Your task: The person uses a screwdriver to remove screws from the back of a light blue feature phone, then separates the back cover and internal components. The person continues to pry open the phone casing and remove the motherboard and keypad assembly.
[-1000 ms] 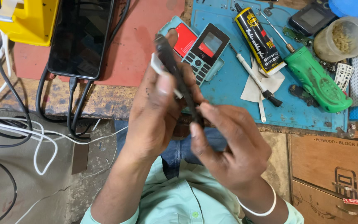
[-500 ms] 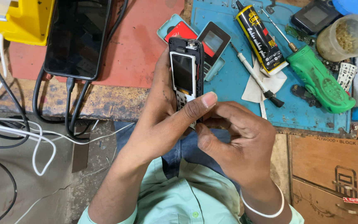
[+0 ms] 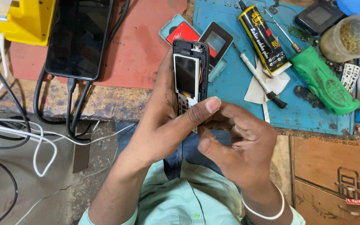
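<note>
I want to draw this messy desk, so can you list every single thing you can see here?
opened-up small phone with bare screen: 1, black, held over the desk edge
large flat smartphone: 1, black, on the red mat, top left
red mat: 1, under the smartphone
blue work mat: 1, right of the red mat
yellow-and-black glue tube: 1, on the blue mat
green plastic-handled tool: 1, right side of the blue mat
thin screwdriver: 1, silver and black, beside the tube
clear plastic jar: 1, top right
yellow box: 1, top left
cables: several, white and black, left
left hand: holds the phone
right hand: fingers at the phone's lower end
</note>
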